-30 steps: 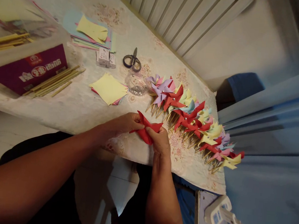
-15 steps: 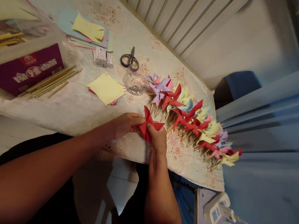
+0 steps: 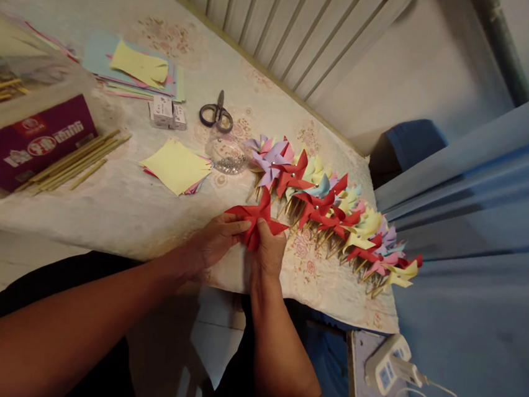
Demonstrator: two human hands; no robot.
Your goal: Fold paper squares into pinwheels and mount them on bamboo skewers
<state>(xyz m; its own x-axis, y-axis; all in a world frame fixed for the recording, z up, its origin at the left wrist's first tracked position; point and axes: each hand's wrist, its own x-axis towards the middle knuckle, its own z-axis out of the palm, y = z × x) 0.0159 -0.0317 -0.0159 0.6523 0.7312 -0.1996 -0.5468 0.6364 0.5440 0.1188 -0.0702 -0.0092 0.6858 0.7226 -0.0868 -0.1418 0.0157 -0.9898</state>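
A red paper pinwheel is held up over the table's front edge, its pointed blades spread out. My left hand pinches its left side between thumb and fingers. With the thumb pressed near the centre, my right hand grips it from the right; the fingers behind the paper are hidden. Beyond my hands lie many finished pinwheels on sticks, in red, yellow, purple, pink and blue. A clear dish of small metal pins sits just behind the held pinwheel, beside a stack of cut paper squares.
Black-handled scissors lie behind the dish. Small white boxes stand by a pile of coloured paper. Thin sticks rest against a purple-labelled box at left. A power strip is at lower right.
The red pinwheel now shows a blade pointing left that was folded or hidden before, and its centre faces up under my right thumb. The whole view has shifted slightly.
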